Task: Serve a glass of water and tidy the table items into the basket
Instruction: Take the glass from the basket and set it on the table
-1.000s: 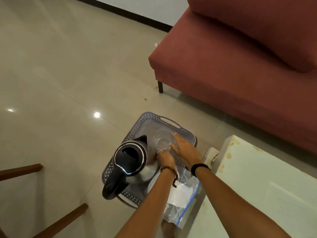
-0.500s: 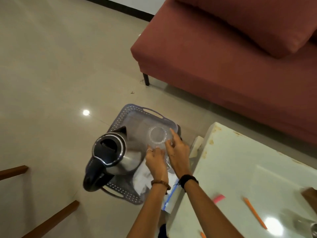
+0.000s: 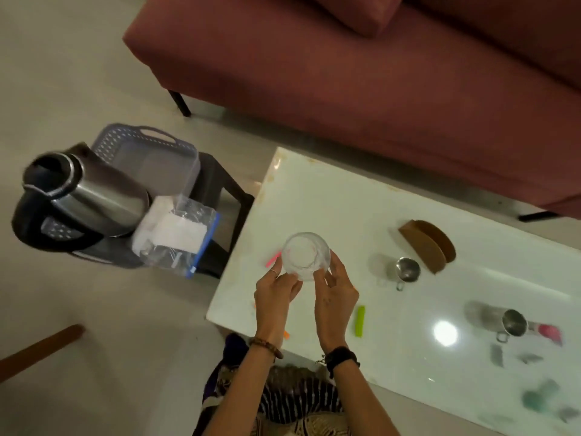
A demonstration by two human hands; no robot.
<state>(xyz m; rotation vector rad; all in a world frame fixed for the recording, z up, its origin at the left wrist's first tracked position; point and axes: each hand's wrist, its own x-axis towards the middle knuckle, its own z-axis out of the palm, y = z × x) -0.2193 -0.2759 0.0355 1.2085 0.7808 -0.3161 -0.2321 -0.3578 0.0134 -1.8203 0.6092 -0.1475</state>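
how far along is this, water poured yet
Done: little that shows; the glass is out over the table. In hand: both hands hold it, left hand and right hand in a grip on its sides; it looks empty. Left: pour from the kettle, standing in the basket, then clear the steel cups, green marker and other bits.

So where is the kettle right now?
The kettle is at the left of the head view, in the grey basket, beside a clear plastic bag, left of the white table.
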